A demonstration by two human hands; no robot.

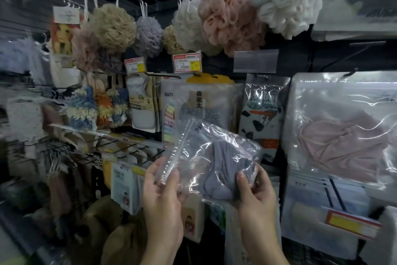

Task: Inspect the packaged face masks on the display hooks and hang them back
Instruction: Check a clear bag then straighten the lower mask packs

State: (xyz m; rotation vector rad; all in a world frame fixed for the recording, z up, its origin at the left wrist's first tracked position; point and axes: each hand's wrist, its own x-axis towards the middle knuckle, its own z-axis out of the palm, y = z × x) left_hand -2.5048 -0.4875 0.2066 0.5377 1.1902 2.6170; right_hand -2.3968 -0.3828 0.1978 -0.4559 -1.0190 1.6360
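Left hand (160,191) pinches ribbed seal edge of clear mask packet (214,157), fingers clamped on plastic. Right hand (255,196) grips packet's lower right corner, thumb pressed on grey mask inside. We see packet held tilted, free of any peg, before lower middle of rack (296,60). Pink mask packet (339,133) hangs at rack's right edge. Mesh bath puffs (227,18) hang along rack's top edge, with price tag (187,63) just below them.

Bare left grip (161,191), bare right grip (257,194), short plain fingernails (241,175), uncovered forearms (160,247) reaching the lower edge
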